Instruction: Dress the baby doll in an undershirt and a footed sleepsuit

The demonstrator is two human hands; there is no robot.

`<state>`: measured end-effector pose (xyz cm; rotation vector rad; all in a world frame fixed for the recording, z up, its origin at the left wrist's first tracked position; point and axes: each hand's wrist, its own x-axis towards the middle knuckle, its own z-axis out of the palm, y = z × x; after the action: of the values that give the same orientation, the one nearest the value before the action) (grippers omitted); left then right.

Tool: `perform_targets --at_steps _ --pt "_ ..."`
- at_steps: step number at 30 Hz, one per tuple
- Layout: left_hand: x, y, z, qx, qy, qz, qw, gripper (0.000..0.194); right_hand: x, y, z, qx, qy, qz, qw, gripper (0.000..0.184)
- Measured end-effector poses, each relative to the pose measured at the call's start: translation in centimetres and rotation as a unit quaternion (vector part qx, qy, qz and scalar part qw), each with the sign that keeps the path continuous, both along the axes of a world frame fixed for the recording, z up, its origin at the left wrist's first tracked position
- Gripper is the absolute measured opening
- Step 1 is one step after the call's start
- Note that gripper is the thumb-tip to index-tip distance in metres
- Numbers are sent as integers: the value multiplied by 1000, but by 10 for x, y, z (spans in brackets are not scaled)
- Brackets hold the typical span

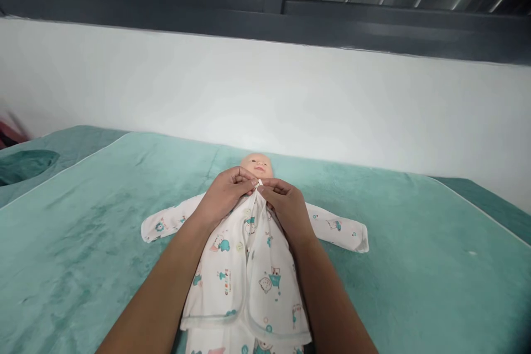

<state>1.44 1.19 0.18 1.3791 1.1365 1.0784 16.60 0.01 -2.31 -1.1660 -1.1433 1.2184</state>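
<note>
A baby doll (257, 165) lies on its back on a teal blanket (95, 232), head towards the wall. It wears a white printed baby jacket (244, 271) with both sleeves spread out sideways. My left hand (224, 196) and my right hand (286, 204) meet at the jacket's neckline just under the doll's chin. Each hand pinches one front edge of the jacket, and the two edges are held together there. The jacket's front flaps overlap lower down.
The blanket covers a wide flat surface that ends against a white wall (290, 99) under a dark window frame. A dark green cloth (25, 165) lies at the far left edge. A darker teal strip (485, 199) shows at the right.
</note>
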Motion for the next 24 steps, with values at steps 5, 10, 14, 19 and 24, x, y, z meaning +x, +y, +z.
perform_targets --at_steps 5,10,14,19,24 --pt "2 2 -3 22 25 20 999 17 4 0 0 -4 -25 17 1000 25" --pt "2 2 -5 43 58 25 997 21 4 -4 7 5 -70 32 997 21" --pt "-1 0 -6 45 59 16 997 23 -2 -8 15 20 -175 10 984 17" --pt "-2 0 -5 13 28 -3 1000 22 -8 -10 18 52 -244 22 968 22" --pt "-7 1 -5 -51 -91 -39 994 27 -2 -9 17 36 -164 73 983 33"
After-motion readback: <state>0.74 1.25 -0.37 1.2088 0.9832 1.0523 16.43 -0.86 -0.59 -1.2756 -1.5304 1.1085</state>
